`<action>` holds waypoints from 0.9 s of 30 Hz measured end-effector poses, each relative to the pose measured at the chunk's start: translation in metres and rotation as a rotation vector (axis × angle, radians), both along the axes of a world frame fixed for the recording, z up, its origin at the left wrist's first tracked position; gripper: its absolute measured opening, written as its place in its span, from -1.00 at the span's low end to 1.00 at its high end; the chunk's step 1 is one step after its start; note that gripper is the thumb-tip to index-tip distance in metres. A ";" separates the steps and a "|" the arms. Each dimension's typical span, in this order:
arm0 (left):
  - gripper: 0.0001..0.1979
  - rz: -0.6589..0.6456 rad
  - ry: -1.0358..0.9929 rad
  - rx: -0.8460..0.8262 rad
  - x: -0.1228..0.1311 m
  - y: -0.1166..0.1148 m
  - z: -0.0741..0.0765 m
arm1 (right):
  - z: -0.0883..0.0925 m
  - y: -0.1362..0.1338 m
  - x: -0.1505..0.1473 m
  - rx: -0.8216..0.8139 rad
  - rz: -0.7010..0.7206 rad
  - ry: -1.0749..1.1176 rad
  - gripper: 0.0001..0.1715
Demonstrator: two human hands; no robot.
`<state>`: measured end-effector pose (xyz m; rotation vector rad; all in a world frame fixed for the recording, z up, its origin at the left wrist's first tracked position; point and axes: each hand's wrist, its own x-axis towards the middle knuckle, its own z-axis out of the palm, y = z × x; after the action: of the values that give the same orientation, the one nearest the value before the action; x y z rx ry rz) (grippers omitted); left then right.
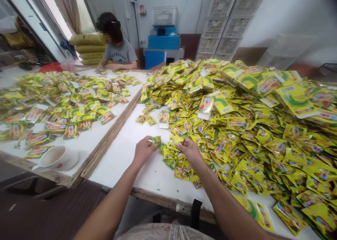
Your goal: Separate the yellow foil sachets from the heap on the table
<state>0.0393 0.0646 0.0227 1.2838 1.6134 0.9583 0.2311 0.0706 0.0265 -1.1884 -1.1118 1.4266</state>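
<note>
Between the thumb and fingers of my left hand point(143, 150) is a small green packet point(156, 140), held over the white tabletop point(123, 159). My right hand point(191, 150) pinches a yellow packet point(177, 140) at the left edge of a large pile of yellow packets point(218, 134). A few loose packets point(168, 155) lie between and just below the hands. Beyond them, a small flat box point(164, 118) with a red and green print lies with its white end toward me.
Flattish yellow boxes point(296, 97) lie on top of the pile. A wooden seam point(113, 131) divides this table from the left one, where more packs point(86, 96) and a white cup point(56, 158) of brown liquid stand. Across from me sits a person in a grey shirt point(121, 53). Crates point(217, 25) are stacked behind.
</note>
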 end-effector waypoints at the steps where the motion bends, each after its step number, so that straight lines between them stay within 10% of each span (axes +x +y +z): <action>1: -0.69 -0.023 -0.145 -0.006 0.005 -0.005 0.000 | 0.000 -0.002 -0.001 0.000 0.030 0.042 -0.51; 8: -0.60 -0.162 -0.565 -0.087 0.036 -0.017 0.017 | -0.004 -0.002 0.010 0.034 0.063 0.024 -0.57; 14: -0.57 -0.029 -0.466 -0.072 0.047 -0.009 0.018 | 0.007 -0.002 0.020 0.071 0.109 0.037 -0.59; 27: -0.64 -0.209 -0.414 -0.001 0.061 0.008 0.021 | 0.004 0.000 0.025 0.119 0.080 -0.099 -0.45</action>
<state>0.1005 0.0731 0.0439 1.1369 1.1393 1.0131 0.2559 0.0705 0.0306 -1.1511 -1.3072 1.3531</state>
